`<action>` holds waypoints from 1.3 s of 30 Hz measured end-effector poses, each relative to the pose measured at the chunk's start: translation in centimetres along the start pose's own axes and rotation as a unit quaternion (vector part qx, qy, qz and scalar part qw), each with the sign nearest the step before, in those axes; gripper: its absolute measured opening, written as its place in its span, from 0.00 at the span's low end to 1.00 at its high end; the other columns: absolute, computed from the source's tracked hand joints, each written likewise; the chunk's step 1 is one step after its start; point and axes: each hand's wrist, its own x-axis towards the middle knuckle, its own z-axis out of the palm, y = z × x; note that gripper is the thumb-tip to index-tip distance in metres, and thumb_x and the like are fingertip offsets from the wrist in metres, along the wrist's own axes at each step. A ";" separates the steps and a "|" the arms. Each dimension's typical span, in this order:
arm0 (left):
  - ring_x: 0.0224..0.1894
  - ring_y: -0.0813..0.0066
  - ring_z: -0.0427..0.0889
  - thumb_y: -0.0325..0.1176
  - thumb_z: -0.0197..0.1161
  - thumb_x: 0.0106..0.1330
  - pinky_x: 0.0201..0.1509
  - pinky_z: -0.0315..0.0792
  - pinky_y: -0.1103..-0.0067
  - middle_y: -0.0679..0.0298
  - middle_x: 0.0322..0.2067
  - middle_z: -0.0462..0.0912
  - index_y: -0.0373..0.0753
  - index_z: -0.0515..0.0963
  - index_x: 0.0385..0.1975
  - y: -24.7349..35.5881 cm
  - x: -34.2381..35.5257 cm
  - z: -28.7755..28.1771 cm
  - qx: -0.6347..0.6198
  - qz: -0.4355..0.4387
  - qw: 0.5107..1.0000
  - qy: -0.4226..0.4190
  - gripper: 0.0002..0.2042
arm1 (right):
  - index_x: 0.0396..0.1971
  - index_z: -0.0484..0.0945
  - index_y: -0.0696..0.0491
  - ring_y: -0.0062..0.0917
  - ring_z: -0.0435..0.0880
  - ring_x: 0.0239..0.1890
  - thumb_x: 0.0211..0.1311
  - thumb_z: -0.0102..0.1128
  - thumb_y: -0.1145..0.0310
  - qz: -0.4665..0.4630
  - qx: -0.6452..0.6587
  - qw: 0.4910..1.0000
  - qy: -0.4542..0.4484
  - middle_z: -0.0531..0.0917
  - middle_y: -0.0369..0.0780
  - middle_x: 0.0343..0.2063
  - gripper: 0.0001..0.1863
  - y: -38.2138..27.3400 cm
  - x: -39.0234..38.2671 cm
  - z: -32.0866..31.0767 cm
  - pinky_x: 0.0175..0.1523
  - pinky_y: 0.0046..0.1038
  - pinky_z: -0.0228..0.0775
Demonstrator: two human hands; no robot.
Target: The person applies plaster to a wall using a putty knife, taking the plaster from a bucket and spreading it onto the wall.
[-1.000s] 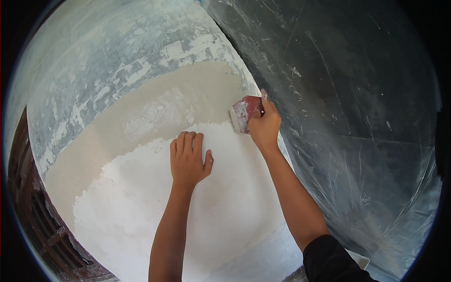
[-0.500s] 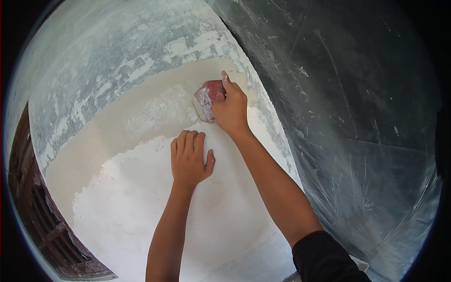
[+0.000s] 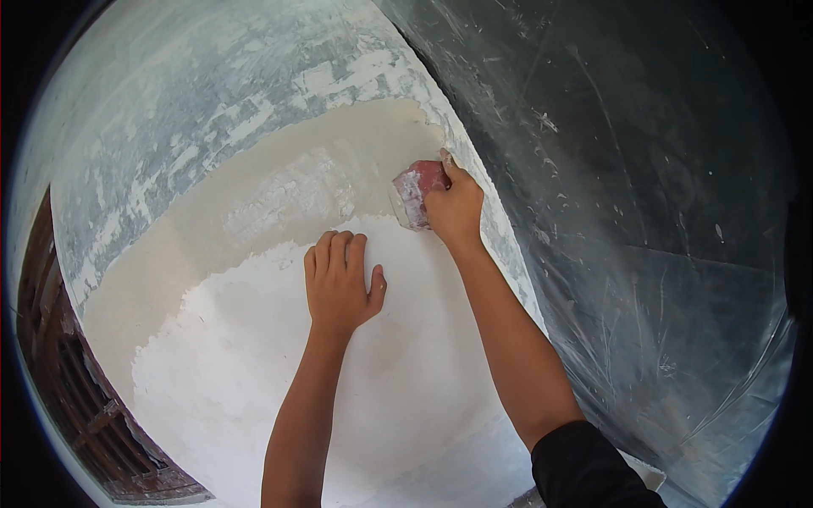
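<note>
No lettering, label, brand, number or sign can be read anywhere in the view. The pale marks on the plastered wall (image 3: 229,347), on the reddish hand tool (image 3: 414,192) and on the dark plastic sheet (image 3: 660,203) show as smears, patches and specks, with no legible characters among them.

A renovation site, shown by the half-plastered wall (image 3: 406,347) at centre and dark plastic sheeting (image 3: 660,195) at right.
</note>
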 end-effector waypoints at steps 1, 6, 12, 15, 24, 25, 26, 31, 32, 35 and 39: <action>0.55 0.53 0.68 0.36 0.59 0.52 0.58 0.59 0.63 0.54 0.46 0.73 0.35 0.71 0.47 -0.4 -0.1 -0.2 0.008 -0.003 1.000 -0.002 0.21 | 0.56 0.74 0.60 0.44 0.82 0.36 0.45 0.53 0.82 0.035 -0.002 0.999 0.034 0.81 0.52 0.32 0.31 1.1 0.4 -0.5 0.45 0.34 0.73; 0.55 0.53 0.68 0.37 0.59 0.53 0.58 0.59 0.62 0.54 0.46 0.73 0.35 0.71 0.47 -0.3 -0.2 -0.5 0.017 -0.008 1.000 -0.001 0.21 | 0.56 0.74 0.62 0.40 0.81 0.33 0.48 0.51 0.84 0.006 0.032 0.995 0.095 0.80 0.50 0.32 0.29 -0.9 -0.7 -1.6 0.42 0.34 0.72; 0.55 0.54 0.67 0.37 0.59 0.53 0.58 0.59 0.62 0.54 0.47 0.73 0.35 0.71 0.47 -0.1 -0.1 -0.3 0.011 -0.011 1.000 -0.002 0.22 | 0.56 0.73 0.62 0.42 0.81 0.37 0.47 0.52 0.84 0.014 -0.007 0.999 0.032 0.80 0.51 0.33 0.30 2.2 -0.2 -1.3 0.46 0.36 0.73; 0.56 0.53 0.67 0.37 0.59 0.53 0.58 0.58 0.62 0.54 0.47 0.72 0.35 0.71 0.47 -0.1 -0.1 -0.5 0.011 -0.012 1.000 -0.007 0.21 | 0.56 0.73 0.63 0.43 0.81 0.37 0.47 0.51 0.84 0.028 -0.032 0.993 0.113 0.80 0.51 0.34 0.30 1.9 0.0 -2.9 0.46 0.36 0.73; 0.56 0.53 0.67 0.37 0.58 0.54 0.59 0.58 0.61 0.54 0.47 0.72 0.34 0.71 0.47 -0.1 -0.2 -0.3 0.024 -0.008 1.000 0.008 0.21 | 0.57 0.73 0.60 0.42 0.82 0.39 0.47 0.52 0.83 0.040 -0.027 0.998 0.048 0.80 0.54 0.36 0.30 2.1 -0.4 -3.2 0.47 0.35 0.73; 0.56 0.53 0.67 0.37 0.58 0.54 0.59 0.58 0.61 0.53 0.47 0.72 0.34 0.71 0.47 0.0 -0.2 -0.3 0.025 -0.009 1.000 0.002 0.21 | 0.56 0.73 0.60 0.42 0.82 0.39 0.47 0.52 0.83 0.055 -0.032 0.993 0.095 0.81 0.54 0.37 0.30 2.3 -0.1 -4.1 0.47 0.35 0.73; 0.56 0.53 0.67 0.37 0.58 0.54 0.59 0.58 0.61 0.53 0.47 0.72 0.34 0.71 0.47 0.0 -0.2 -0.4 0.025 -0.010 1.000 -0.005 0.21 | 0.56 0.73 0.60 0.42 0.82 0.39 0.47 0.52 0.83 0.054 -0.030 0.994 0.093 0.81 0.54 0.37 0.30 2.1 -0.2 -4.0 0.47 0.35 0.73; 0.56 0.53 0.67 0.37 0.58 0.54 0.59 0.58 0.61 0.53 0.47 0.73 0.34 0.71 0.47 -0.4 -0.5 -0.1 0.031 -0.009 0.999 -0.002 0.21 | 0.57 0.72 0.63 0.42 0.82 0.37 0.48 0.53 0.83 0.012 0.039 0.996 -0.079 0.80 0.52 0.35 0.29 -1.7 -2.3 -2.3 0.46 0.35 0.73; 0.56 0.53 0.67 0.37 0.58 0.54 0.59 0.58 0.61 0.53 0.47 0.73 0.34 0.71 0.47 -0.2 -0.4 -0.1 0.030 -0.003 1.000 0.002 0.21 | 0.57 0.72 0.63 0.42 0.82 0.37 0.48 0.53 0.83 0.013 0.036 0.997 -0.074 0.80 0.52 0.35 0.29 -0.8 -2.0 -2.2 0.46 0.35 0.73; 0.56 0.54 0.67 0.36 0.58 0.54 0.59 0.58 0.61 0.53 0.47 0.73 0.35 0.71 0.47 0.0 -0.3 0.0 0.021 -0.002 1.000 0.006 0.21 | 0.57 0.71 0.62 0.44 0.81 0.38 0.50 0.51 0.82 0.031 -0.060 0.997 0.043 0.80 0.53 0.36 0.29 1.8 -0.6 -2.6 0.47 0.36 0.72; 0.56 0.53 0.67 0.37 0.58 0.54 0.59 0.58 0.61 0.53 0.48 0.73 0.34 0.72 0.47 -0.4 -0.5 -0.6 0.031 -0.010 0.999 -0.008 0.21 | 0.57 0.71 0.63 0.44 0.81 0.39 0.51 0.50 0.83 -0.015 -0.032 0.996 0.082 0.79 0.53 0.35 0.28 0.4 -0.9 -2.8 0.47 0.36 0.72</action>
